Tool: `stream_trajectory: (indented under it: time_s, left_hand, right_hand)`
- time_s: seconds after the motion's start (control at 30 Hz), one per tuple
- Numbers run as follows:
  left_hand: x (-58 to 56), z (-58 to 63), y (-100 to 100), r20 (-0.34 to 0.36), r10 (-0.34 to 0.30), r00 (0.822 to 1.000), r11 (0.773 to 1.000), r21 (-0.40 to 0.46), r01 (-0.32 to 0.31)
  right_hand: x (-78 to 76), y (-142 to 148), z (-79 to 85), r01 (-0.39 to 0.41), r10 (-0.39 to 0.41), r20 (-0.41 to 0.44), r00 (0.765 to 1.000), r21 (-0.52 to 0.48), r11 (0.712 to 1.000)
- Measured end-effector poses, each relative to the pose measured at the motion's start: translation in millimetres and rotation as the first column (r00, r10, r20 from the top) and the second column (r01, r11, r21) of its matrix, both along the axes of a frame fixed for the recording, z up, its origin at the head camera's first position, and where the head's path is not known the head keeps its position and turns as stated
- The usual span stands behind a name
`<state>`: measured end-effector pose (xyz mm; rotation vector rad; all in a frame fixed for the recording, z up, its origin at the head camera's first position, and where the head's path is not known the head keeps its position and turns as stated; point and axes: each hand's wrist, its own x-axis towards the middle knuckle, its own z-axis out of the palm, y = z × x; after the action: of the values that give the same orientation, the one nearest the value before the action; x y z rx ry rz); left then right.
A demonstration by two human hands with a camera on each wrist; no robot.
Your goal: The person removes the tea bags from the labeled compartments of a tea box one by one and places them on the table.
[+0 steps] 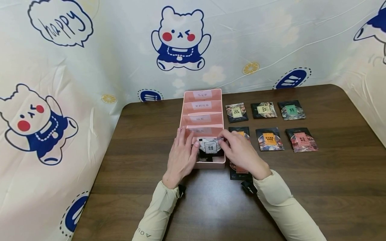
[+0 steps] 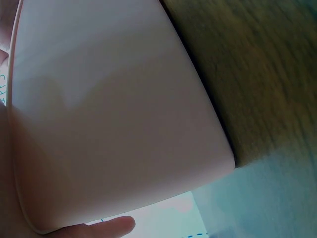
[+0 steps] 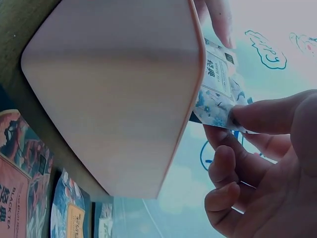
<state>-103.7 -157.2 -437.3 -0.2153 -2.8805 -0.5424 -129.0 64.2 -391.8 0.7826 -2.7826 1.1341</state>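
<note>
A pink compartment box (image 1: 224, 164) stands on the table with its labelled dividers towards the far end. In its nearest compartment a white-and-black tea sachet (image 1: 210, 146) stands tilted above the rim, its label reading "white tea" in the right wrist view. My right hand (image 1: 241, 150) pinches the sachet's right edge between thumb and forefinger, clearly seen in the right wrist view on the sachet (image 3: 213, 101). Over the box's left rim lies my left hand (image 1: 182, 157), fingers fairly straight, thumb tip at the sachet's left edge. The box's side wall (image 2: 124, 114) fills the left wrist view.
Right of the box lie several dark tea sachets in rows, among them one with an orange label (image 1: 269, 139) and one with a pink label (image 1: 302, 140). My right forearm overlaps a red-labelled sachet (image 1: 236, 174). A patterned cloth (image 1: 120, 50) hangs behind the wooden table (image 1: 135, 150).
</note>
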Motion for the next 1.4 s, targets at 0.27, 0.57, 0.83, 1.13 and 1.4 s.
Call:
stream_trajectory:
  time_s: [0.27,0.57,0.83,1.13,1.4]
  left_hand:
    - [0.3,0.6,0.3,0.017,0.003,1.000,1.000,-0.006,-0.003]
    - [-0.6,1.2,0.9,0.056,0.014,0.998,1.000,-0.013,-0.013]
    - [-0.5,-0.3,0.7,0.035,0.011,0.999,1.000,-0.011,-0.011]
    - [-0.7,0.4,1.1,0.075,0.024,0.997,0.999,-0.024,-0.022]
    - [-1.0,0.9,0.9,0.083,0.027,0.996,0.999,-0.025,-0.025]
  right_hand:
    - [-1.3,2.8,2.9,0.024,-0.024,0.006,1.000,-0.078,0.997]
    - [-2.9,6.0,4.1,0.048,-0.043,0.034,0.998,-0.160,0.986]
    - [-2.5,9.1,3.3,0.079,-0.077,0.017,0.997,-0.197,0.977]
    - [-2.4,15.5,3.2,0.101,-0.102,0.003,0.995,-0.201,0.974]
    - [-3.2,22.4,3.5,0.120,-0.118,0.024,0.993,-0.173,0.978]
